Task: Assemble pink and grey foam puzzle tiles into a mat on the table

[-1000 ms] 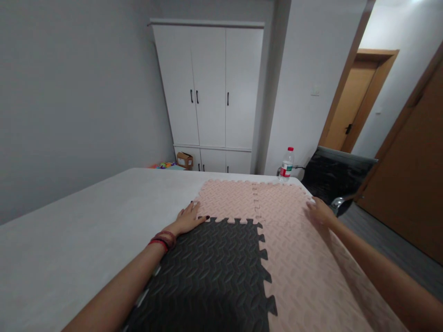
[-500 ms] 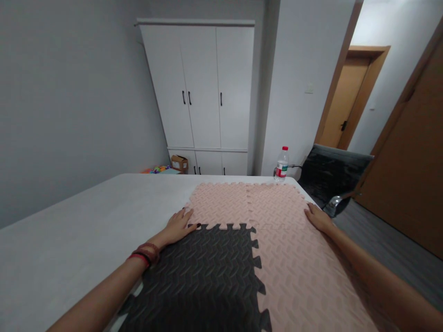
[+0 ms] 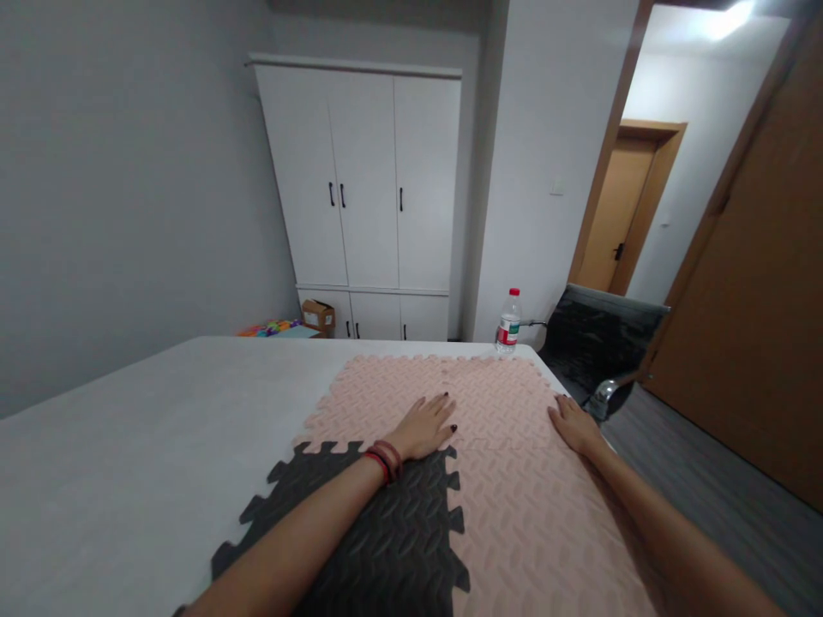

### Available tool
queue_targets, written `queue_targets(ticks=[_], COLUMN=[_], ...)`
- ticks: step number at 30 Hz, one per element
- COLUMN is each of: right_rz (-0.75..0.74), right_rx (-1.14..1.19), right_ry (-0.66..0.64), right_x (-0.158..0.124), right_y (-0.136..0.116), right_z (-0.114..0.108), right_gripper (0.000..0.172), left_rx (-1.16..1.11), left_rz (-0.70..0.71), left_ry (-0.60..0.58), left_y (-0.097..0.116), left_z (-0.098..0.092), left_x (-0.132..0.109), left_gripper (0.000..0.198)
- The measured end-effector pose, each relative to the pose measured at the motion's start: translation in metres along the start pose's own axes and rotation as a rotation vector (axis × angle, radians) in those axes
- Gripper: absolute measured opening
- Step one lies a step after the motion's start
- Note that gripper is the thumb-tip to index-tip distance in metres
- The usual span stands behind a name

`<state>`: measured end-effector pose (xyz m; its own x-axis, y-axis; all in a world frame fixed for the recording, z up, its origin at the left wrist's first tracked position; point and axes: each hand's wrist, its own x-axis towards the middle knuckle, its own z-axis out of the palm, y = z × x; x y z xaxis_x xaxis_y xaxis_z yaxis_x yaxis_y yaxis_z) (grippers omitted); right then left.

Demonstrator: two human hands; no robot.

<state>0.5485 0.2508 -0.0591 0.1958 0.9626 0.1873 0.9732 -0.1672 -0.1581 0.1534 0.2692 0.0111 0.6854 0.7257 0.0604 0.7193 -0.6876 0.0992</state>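
Several foam mat tiles lie flat on the white table. A black foam tile (image 3: 386, 531) with toothed edges is at the near left, bordered by pink foam tiles (image 3: 527, 514) on its far and right sides. My left hand (image 3: 424, 427) rests flat with fingers spread over the seam where the black tile meets the far pink tile (image 3: 373, 394). At the right side of the pink tiles my right hand (image 3: 575, 424) lies with its fingers stretched out along the table's edge. Neither hand holds anything. My left forearm hides part of the black tile.
A plastic bottle with a red cap (image 3: 508, 322) stands at the table's far right corner. Beyond the right edge is a black chair (image 3: 601, 343). A cardboard box (image 3: 319, 317) and colourful items (image 3: 270, 328) sit past the far edge, before a white cabinet (image 3: 366, 180).
My left hand has moved right, from the black tile's far left corner to the seam nearer the middle. My right hand stays at the right edge. The view has tilted up slightly.
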Motion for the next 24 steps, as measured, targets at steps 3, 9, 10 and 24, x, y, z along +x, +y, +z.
queue_targets(ticks=[3, 9, 10, 24], right_rz=[-0.001, 0.007, 0.007, 0.007], right_rx=[-0.013, -0.018, -0.019, -0.029], right_ry=[-0.004, -0.018, -0.017, 0.007], right_x=[0.000, -0.002, -0.003, -0.006], right_y=[0.000, -0.004, -0.005, -0.009], right_z=[0.000, -0.004, -0.005, -0.012], right_gripper=[0.060, 0.061, 0.061, 0.061], left_rx=[-0.019, -0.049, -0.050, 0.103], left_rz=[0.041, 0.054, 0.049, -0.225], left_ry=[-0.009, 0.015, 0.037, 0.177], left_y=[0.007, -0.006, -0.009, -0.043], left_z=[0.019, 0.007, 0.003, 0.019], left_x=[0.001, 0.015, 0.022, 0.115], left_gripper=[0.056, 0.049, 0.047, 0.036])
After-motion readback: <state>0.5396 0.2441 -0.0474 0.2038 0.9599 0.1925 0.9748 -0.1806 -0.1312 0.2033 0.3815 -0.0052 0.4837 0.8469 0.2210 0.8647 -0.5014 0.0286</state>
